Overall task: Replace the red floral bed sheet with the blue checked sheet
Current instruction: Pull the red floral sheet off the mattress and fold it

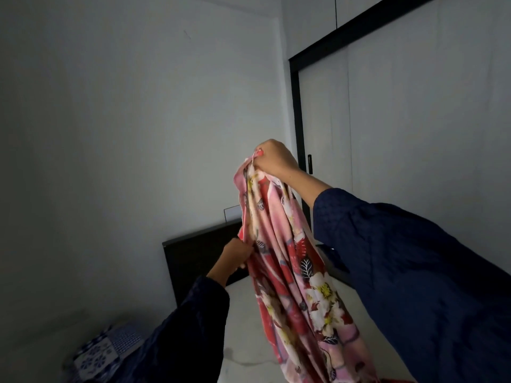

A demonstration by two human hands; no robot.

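The red floral sheet (293, 286) is off the mattress (243, 322), at least over the part that shows. It hangs in the air in a long bunched column in the middle of the view. The right hand (272, 158) is raised high, its fingers (262, 161) curled tight round the gathered top of the cloth. The left hand (236, 254) is lower and to the left, its fingers closed on a fold at the sheet's edge. The lower end of the sheet runs out of the bottom of the view, so I cannot tell whether any of it rests on the bed.

The mattress under the hanging sheet is bare and pale, reaching back to the dark headboard (193, 258) against the far wall. So the stripping looks done or nearly done, and the person seems to be gathering or folding the old sheet.

The blue checked sheet (102, 352) lies at the near left, low in the view. It is partly hidden by the left sleeve and well apart from both hands. It looks folded or heaped, not spread, though the dim light makes that hard to say.

What is left, in my judgement, is most of the second half. The red sheet must be put aside, and the blue one picked up, opened over the mattress and smoothed or tucked. A wardrobe (387, 134) with a dark frame stands on the right.
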